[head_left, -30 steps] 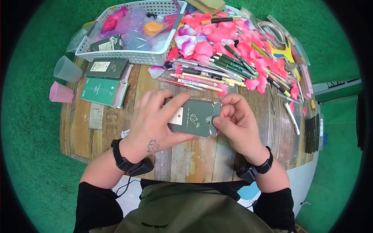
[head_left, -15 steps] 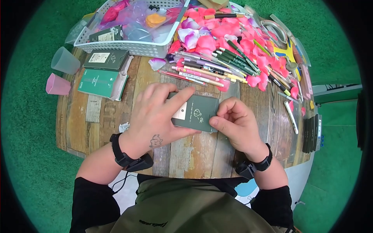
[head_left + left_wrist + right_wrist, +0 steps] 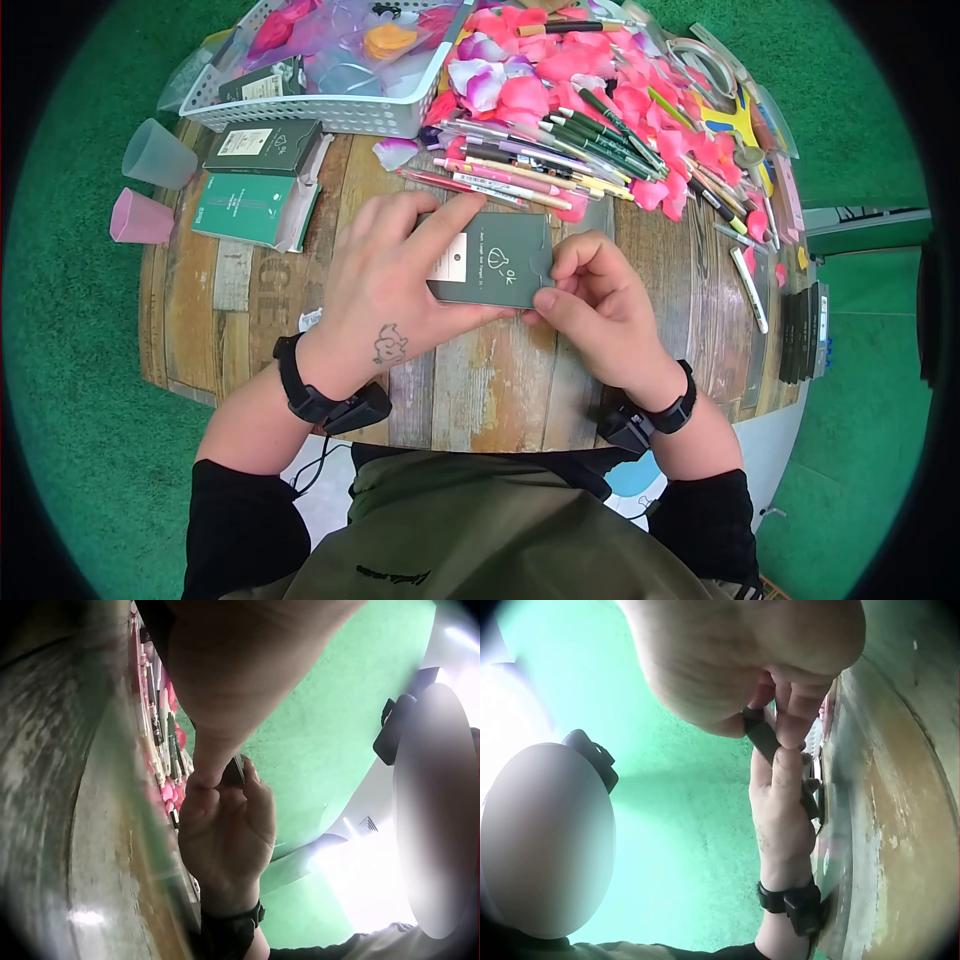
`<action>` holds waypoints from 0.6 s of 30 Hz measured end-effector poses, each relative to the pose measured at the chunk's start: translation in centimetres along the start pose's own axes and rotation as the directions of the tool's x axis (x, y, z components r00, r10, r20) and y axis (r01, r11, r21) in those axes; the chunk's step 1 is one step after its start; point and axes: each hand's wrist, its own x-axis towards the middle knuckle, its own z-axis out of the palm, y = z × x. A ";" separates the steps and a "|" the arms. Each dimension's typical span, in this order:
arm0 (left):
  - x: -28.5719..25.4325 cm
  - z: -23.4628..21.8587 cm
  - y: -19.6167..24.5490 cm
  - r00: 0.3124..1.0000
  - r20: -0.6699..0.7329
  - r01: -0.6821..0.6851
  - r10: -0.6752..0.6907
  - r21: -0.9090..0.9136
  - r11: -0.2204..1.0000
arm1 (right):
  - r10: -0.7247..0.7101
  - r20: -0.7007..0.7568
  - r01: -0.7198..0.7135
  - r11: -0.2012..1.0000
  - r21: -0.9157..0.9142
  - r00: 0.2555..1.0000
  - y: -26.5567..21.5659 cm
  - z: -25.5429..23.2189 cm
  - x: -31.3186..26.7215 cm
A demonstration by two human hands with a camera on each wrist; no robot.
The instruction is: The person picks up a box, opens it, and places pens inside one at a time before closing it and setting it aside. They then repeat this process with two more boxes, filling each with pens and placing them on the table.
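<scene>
A flat dark green cardboard box (image 3: 497, 262) with a white label, a small line drawing and "OK" is held between my two hands above the table. My left hand (image 3: 378, 262) grips it from the left, fingers along the far edge and thumb along the near edge, partly covering the label. At the right end, the thumb and curled fingers of my right hand (image 3: 605, 310) pinch the box's short edge, where the end looks closed. From the right wrist view, the box (image 3: 762, 739) appears edge-on between both hands.
Pens (image 3: 500, 178) and pink petals (image 3: 600, 75) lie beyond my hands. A white basket (image 3: 365, 120) stands at the back left, near a dark box (image 3: 262, 146), a green box (image 3: 245, 208) and two cups (image 3: 142, 217). Dark boxes (image 3: 803, 333) stand at the right edge.
The end flap that stuck out on the box's right side has been folded in, and that end now looks closed. Both hands have kept hold of the box.
</scene>
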 end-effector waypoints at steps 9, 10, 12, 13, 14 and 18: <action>0.1 -0.3 -0.1 1.000 0.000 -0.028 0.028 0.026 0.999 | 0.251 0.008 -0.244 0.932 0.267 0.968 -0.7 -1.2 0.6; 0.0 -0.2 -0.1 1.000 0.006 -0.027 0.027 0.034 0.999 | 0.245 0.003 -0.238 0.941 0.240 0.970 -0.7 -1.2 0.5; -0.1 -0.1 -0.1 0.999 0.019 -0.027 0.026 0.047 0.999 | 0.234 -0.016 -0.227 0.956 0.186 0.972 -0.6 -1.2 0.4; -0.1 -0.1 0.0 0.999 0.016 -0.030 0.029 0.058 0.998 | 0.228 -0.028 -0.220 0.962 0.158 0.973 -0.5 -1.1 0.3; -0.1 -0.2 0.0 0.999 0.014 -0.033 0.032 0.070 0.997 | 0.221 -0.039 -0.214 0.968 0.131 0.975 -0.4 -1.1 0.3; -0.1 -0.1 -0.1 1.000 0.013 -0.025 0.024 0.037 0.999 | 0.267 0.026 -0.264 0.928 0.264 0.963 -0.4 -1.4 0.5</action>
